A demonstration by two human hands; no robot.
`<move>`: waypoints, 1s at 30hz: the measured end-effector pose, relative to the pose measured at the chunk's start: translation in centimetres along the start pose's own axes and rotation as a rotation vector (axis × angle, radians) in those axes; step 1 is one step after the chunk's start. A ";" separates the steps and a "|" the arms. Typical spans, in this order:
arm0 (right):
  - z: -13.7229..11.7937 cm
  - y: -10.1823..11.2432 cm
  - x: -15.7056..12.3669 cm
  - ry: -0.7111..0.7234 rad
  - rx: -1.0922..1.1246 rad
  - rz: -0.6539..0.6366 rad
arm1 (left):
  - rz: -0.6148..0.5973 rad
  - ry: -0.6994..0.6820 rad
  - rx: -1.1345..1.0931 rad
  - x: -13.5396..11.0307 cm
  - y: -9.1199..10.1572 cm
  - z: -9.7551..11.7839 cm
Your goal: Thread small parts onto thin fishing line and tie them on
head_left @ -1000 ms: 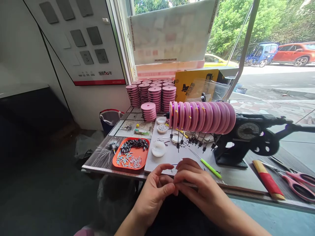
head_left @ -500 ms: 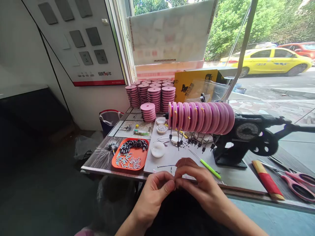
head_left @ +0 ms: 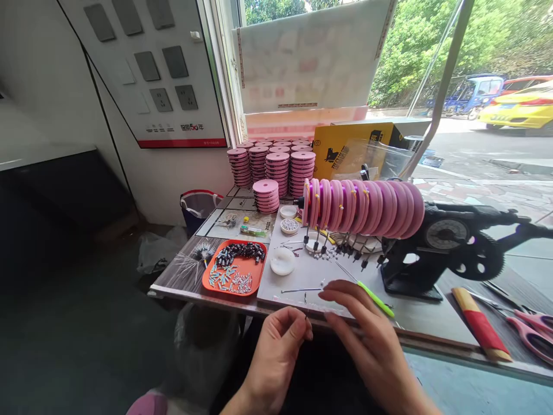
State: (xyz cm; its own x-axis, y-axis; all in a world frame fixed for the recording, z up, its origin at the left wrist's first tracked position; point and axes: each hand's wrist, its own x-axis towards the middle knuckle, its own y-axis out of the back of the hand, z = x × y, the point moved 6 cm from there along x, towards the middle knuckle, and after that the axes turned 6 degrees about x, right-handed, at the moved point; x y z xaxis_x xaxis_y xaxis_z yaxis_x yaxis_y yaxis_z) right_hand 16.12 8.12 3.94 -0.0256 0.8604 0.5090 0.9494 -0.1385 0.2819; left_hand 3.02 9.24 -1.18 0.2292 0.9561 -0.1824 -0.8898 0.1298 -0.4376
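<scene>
My left hand point(head_left: 280, 346) is closed in a pinch just off the table's front edge; a tiny dark tip shows at its fingertips, too small to name. Fingers apart, my right hand point(head_left: 367, 337) hovers over the front edge of the pale board point(head_left: 270, 288) and holds nothing. Beyond it lies a tool with a bright green handle point(head_left: 375, 298). A thin metal rod point(head_left: 301, 290) rests on the board, near a round white dish point(head_left: 282, 261). Pink spools point(head_left: 363, 207) sit in a row on a black hand-cranked winder point(head_left: 415, 271), with small black pieces hanging from them on lines.
At left, an orange tray point(head_left: 207, 282) holds black, teal and silver small parts. Stacked pink spools point(head_left: 276, 167) stand behind, beside a yellow box point(head_left: 345, 151). On the right lie a red-wrapped wooden piece point(head_left: 481, 325) and pink-handled scissors point(head_left: 531, 337).
My hands were together at the fingertips. My right hand has moved away to the right and spread its fingers, while the left keeps its pinch. The view has shifted slightly.
</scene>
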 end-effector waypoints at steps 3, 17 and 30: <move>1.3 -0.6 -1.2 -0.201 0.192 0.017 | -0.004 0.061 -0.092 -0.3 0.0 -0.7; 2.5 -4.3 -0.4 -0.631 0.719 -0.123 | 0.060 0.020 0.136 -0.7 0.8 -0.8; 3.4 -3.5 -2.5 -0.691 0.707 -0.060 | 0.024 0.077 -0.075 -1.2 0.1 -1.2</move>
State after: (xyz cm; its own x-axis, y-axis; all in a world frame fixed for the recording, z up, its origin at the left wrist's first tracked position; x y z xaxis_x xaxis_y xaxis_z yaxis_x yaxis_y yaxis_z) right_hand 13.90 8.14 -1.13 -0.1049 0.9845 -0.1405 0.9266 0.0455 -0.3733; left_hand 3.14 7.77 -2.06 0.2402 0.9353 -0.2597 -0.8642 0.0843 -0.4960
